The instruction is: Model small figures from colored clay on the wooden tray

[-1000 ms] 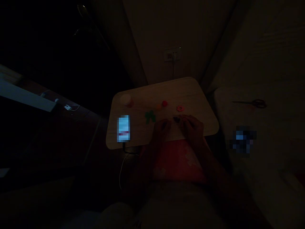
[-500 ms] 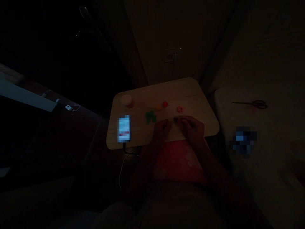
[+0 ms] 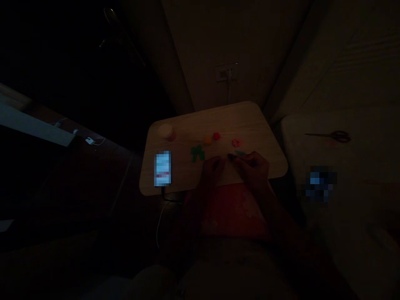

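Observation:
In the dim light, my right hand point(image 3: 254, 164) is closed over the right half of the small table, its fingertips around a small dark piece point(image 3: 231, 157) whose kind I cannot make out. A thin pale-blue piece point(image 3: 240, 153) shows just beyond those fingers. My left hand point(image 3: 214, 166) rests closed at the near edge, its fingers curled; what is in them, if anything, is hidden. Left of it lies a green cut-out-like shape point(image 3: 197, 153). Farther back are an orange lump point(image 3: 208, 141), a red ball point(image 3: 216, 136) and a pink flower-shaped ring point(image 3: 236, 143).
A lidded tub point(image 3: 167, 132) stands at the table's point(image 3: 184, 121) back left. Before it lies a lit phone point(image 3: 162, 168) with a cable. Scissors point(image 3: 336, 136) and a blurred-out object point(image 3: 318, 185) lie on the pale surface to the right. A wall socket point(image 3: 227, 73) is behind.
The fingers of my right hand have shifted slightly, and the pale-blue piece beyond them shows more clearly. My left hand has hardly moved. The picture is a little darker.

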A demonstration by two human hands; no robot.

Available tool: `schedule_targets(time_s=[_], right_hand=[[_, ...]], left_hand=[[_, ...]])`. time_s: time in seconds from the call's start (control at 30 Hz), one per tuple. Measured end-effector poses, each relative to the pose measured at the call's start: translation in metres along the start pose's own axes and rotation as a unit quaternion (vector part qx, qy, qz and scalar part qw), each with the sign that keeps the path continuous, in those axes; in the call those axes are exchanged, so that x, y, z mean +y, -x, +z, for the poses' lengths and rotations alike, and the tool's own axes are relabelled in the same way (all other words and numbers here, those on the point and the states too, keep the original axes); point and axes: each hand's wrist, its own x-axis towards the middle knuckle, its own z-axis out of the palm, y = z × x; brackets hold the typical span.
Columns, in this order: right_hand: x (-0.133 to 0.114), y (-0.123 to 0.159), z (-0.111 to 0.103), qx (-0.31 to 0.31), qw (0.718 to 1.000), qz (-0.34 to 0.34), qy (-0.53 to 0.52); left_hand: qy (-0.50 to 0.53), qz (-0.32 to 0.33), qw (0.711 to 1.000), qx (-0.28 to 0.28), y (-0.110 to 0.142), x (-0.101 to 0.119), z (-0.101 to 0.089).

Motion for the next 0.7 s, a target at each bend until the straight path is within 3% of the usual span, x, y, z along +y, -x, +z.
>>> schedule_targets(time_s=[0.23,0.7], right_hand=[[-0.0017,0.0024,0.0008,-0.022,0.999,0.019,-0.026],[-0.0065,-0.0056,-0.0085,-0.068,0.985,-0.141,0.070]], left_hand=[[0.009,-0.009,1.000,-0.001,0.0013,0.0033,-0.0002],[0.000,-0.005,1.000,-0.002,0.0012,0.0041,0.0001]])
